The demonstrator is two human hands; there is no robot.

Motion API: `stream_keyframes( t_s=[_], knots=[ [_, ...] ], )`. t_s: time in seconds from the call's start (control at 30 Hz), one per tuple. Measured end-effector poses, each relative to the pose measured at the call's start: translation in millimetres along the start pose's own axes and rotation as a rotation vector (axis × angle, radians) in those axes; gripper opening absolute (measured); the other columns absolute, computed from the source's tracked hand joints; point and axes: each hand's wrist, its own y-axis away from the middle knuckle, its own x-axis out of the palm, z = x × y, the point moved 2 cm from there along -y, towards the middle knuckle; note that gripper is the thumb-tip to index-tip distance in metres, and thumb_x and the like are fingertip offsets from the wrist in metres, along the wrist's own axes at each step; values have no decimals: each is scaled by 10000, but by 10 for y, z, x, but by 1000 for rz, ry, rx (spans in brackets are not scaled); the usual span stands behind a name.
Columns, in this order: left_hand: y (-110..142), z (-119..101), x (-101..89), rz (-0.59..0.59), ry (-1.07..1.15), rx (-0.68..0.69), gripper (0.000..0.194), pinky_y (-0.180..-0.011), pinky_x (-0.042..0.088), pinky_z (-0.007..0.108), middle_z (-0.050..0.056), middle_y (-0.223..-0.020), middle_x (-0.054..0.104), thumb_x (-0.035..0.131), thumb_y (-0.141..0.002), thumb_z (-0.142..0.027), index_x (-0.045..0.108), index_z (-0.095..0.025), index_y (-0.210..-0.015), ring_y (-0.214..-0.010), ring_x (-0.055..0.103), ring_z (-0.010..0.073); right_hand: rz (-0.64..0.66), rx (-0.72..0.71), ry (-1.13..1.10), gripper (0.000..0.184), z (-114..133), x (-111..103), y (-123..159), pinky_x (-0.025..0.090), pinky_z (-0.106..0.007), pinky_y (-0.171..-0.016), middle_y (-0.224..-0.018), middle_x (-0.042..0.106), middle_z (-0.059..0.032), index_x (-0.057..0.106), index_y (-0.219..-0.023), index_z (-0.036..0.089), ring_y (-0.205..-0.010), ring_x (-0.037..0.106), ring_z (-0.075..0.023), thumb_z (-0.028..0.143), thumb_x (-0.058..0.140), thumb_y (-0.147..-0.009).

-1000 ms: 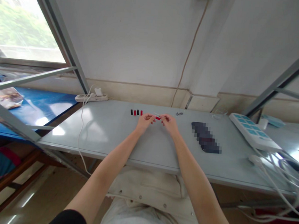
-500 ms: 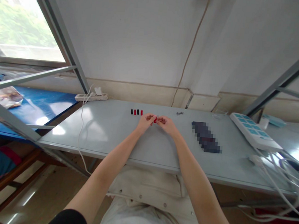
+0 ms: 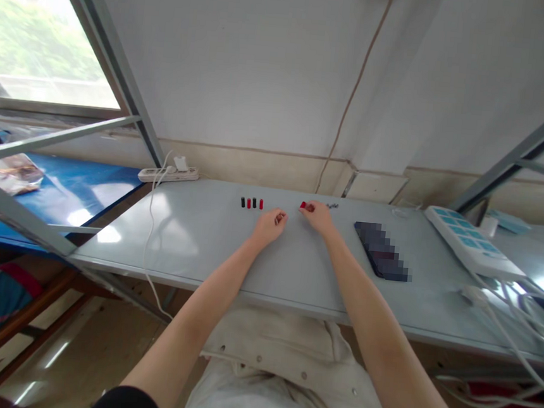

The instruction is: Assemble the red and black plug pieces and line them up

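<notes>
My right hand (image 3: 317, 215) rests on the grey table (image 3: 211, 243) near its far edge, fingers pinched on a small red cap-like piece (image 3: 303, 205). My left hand (image 3: 271, 224) lies a little to the left with its fingers curled; whether it holds anything is hidden. A short row of small black and red pieces (image 3: 252, 203) stands upright left of my left hand. A few tiny dark metal parts (image 3: 331, 205) lie just right of my right hand.
A dark flat device (image 3: 382, 250) lies right of my hands. A white and blue power strip (image 3: 472, 250) with white cables sits at the far right, another white power strip (image 3: 168, 174) at the far left. A blue surface (image 3: 54, 191) and metal frame bars stand left.
My hands, which were together holding the red piece, have parted. My right hand has carried the red piece right and toward the wall; my left hand stays curled in place.
</notes>
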Motion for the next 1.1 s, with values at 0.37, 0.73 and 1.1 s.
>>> stream_keyframes(
  t_s=[0.37,0.73,1.1],
  knots=[
    [15,-50,20,108,-167,76,218,-582,363,215,11,-658,590,416,-795,-282,601,-169,-810,-571,480,101,47,59,183,129,-221,177,-267,407,-258,-664,-802,638,-82,611,-746,158,-735,568,-164,265,543,-720],
    [27,-70,45,157,-179,86,207,-604,376,215,14,-672,596,420,-793,-267,602,-169,-806,-599,494,106,73,49,194,152,-224,217,-321,414,-251,-658,-803,645,-79,618,-763,164,-737,575,-163,293,545,-727],
    [37,-78,50,177,-184,87,212,-594,379,211,14,-683,607,412,-793,-271,599,-172,-807,-595,501,105,144,65,173,104,-199,155,-320,410,-243,-705,-847,640,-85,609,-793,149,-775,570,-149,219,560,-733]
  ],
)
